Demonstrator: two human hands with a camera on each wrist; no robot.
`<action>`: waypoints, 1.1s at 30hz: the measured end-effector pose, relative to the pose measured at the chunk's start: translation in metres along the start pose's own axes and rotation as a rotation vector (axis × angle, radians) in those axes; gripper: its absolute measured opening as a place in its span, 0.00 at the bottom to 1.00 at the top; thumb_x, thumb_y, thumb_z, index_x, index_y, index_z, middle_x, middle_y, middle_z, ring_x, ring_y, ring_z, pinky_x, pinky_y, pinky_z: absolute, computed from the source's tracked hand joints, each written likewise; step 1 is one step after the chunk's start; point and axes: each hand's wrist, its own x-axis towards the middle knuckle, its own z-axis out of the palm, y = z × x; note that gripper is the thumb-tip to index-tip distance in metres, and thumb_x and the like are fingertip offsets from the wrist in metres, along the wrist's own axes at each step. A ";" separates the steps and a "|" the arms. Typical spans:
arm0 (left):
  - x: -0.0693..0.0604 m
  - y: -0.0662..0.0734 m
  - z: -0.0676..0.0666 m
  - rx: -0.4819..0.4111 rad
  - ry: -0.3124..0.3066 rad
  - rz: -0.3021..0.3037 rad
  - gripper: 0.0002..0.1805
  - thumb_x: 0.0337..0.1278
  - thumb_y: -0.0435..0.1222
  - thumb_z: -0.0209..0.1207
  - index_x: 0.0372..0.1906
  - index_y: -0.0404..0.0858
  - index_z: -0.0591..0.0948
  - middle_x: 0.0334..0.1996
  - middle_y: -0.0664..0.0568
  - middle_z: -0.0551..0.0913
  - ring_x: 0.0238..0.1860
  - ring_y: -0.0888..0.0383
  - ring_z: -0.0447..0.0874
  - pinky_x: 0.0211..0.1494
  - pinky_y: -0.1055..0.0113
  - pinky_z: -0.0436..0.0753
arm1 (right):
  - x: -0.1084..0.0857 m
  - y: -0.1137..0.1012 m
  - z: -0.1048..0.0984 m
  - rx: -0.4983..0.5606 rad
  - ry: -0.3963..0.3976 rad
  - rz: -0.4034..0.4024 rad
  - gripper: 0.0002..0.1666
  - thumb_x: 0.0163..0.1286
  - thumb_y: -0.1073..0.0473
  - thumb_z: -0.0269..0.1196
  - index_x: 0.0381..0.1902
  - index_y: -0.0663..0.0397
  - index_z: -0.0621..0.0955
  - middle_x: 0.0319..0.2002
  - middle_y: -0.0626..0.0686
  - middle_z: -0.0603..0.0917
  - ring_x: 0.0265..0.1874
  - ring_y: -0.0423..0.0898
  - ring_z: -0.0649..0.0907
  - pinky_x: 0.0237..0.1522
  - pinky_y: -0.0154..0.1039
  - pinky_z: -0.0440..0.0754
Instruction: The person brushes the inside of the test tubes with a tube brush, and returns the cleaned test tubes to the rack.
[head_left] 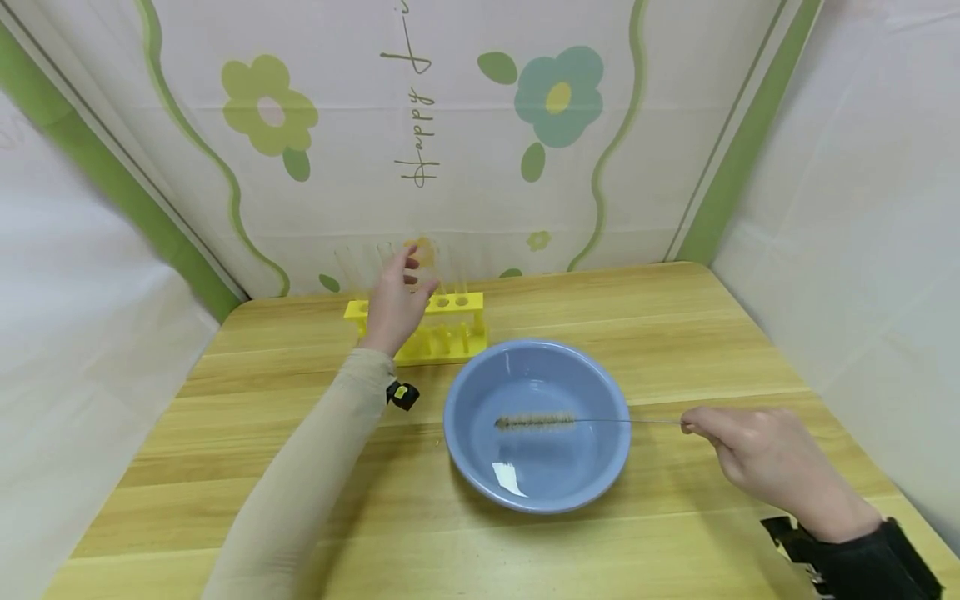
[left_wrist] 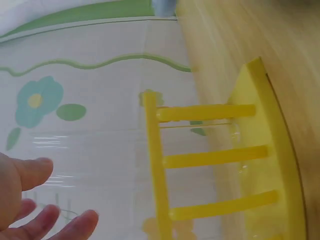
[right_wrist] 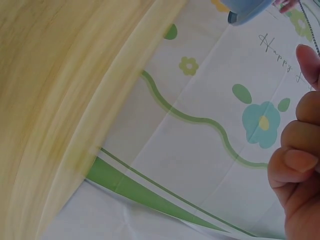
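Observation:
A yellow test tube rack [head_left: 442, 360] stands toward the back of the table with several clear glass test tubes [head_left: 459, 271] upright in it. My left hand [head_left: 397, 304] is raised at the rack beside the tubes, its fingers spread and slightly bent; in the left wrist view those fingers [left_wrist: 77, 227] hold nothing. Out to the right, my right hand [head_left: 757, 454] pinches the thin wire handle of a test tube brush [head_left: 536, 422]. The bristled end hangs level over a blue basin [head_left: 457, 450]. In the right wrist view the curled fingers [right_wrist: 300, 135] grip the twisted wire.
The wooden table [head_left: 390, 542] carries the basin at its middle, close in front of the rack's right end. Behind the table hangs a white curtain [head_left: 465, 192] with printed flowers, and pale fabric closes off both sides.

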 end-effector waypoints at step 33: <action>0.010 0.037 0.034 0.015 -0.198 -0.246 0.33 0.71 0.39 0.58 0.74 0.34 0.62 0.64 0.36 0.74 0.23 0.58 0.86 0.36 0.66 0.86 | 0.007 -0.011 0.013 -0.080 0.005 0.010 0.28 0.82 0.44 0.40 0.33 0.45 0.83 0.25 0.40 0.85 0.14 0.35 0.78 0.09 0.29 0.68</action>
